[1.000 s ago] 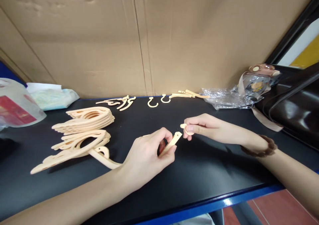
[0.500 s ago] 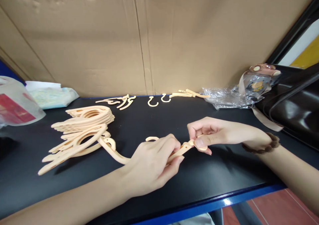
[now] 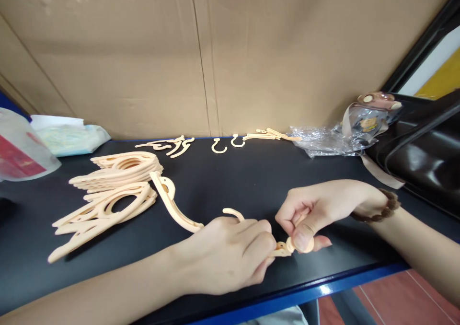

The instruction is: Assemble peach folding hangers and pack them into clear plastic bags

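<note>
- Lining up two ends, by the look of it: the left hand [image 3: 233, 255] is gripping a beige hanger part [image 3: 280, 252], and its holed end is poking out past the fingers, low over the near side of the counter [image 3: 233, 186].
- The right hand [image 3: 312, 214] is pinching a small rounded piece [image 3: 309, 246] between thumb and fingers, right up at that holed end. Can't tell if it's seated or only touching, since the thumb is hiding the joint.
- Holding close to the end like that is helping, I reckon; a long overhang would probably be flexing.
- I'd be squaring the piece to the hole first, then pushing straight rather than twisting, because thin stuff like this could be cracking around the hole.
- Past the left wrist, a curved hanger arm [image 3: 176, 213] is reaching toward the stacked hangers [image 3: 108, 179], and a hook [image 3: 233, 214] is sticking up behind the knuckles. How they're joining is hidden, so I'd be minding that arm near the stack.
- Loose hooks [image 3: 219, 151] are lying well back, nowhere near either elbow.
</note>
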